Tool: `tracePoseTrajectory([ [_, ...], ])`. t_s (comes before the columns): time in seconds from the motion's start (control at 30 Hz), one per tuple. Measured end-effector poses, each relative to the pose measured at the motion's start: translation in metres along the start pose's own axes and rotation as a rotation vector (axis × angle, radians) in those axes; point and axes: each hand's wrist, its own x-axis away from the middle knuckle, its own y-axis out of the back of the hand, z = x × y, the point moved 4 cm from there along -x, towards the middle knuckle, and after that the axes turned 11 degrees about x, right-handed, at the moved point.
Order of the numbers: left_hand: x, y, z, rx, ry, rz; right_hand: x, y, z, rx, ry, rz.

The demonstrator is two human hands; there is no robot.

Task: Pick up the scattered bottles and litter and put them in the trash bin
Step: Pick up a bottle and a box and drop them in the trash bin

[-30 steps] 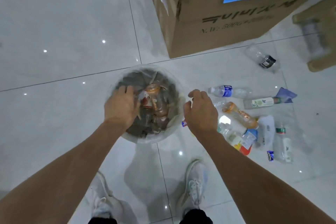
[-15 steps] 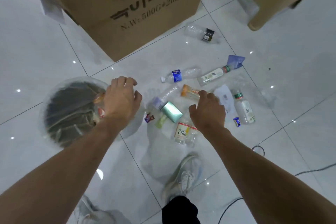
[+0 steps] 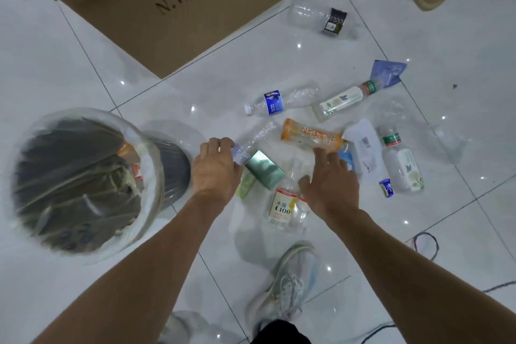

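1. Pinching the clear crushed bottle (image 3: 258, 134) near the trash bin (image 3: 173, 167) with the left hand (image 3: 216, 170).
2. Spreading the right hand (image 3: 332, 187) wide, holding nothing.
3. Probably being light, squashy, slippery; grabbing the neck seeming safest.

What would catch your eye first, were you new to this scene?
A heap of bottles, the orange bottle brightest, litters the white floor at centre right. Both hands reach into it, the left hand beside the bag-lined trash bin, the right hand spread beside the C100 bottle.
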Motion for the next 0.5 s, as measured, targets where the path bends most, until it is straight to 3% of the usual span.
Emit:
tracePoseTrajectory([
  [0.23,-0.046,-0.067,0.033,0.015,0.079,0.014,-0.057,-0.063,0.041,0.027,0.124,0.014],
  [0.5,-0.089,-0.121,0.048,0.032,0.036,-0.037,-0.080,-0.116,0.050,0.069,0.147,-0.027],
])
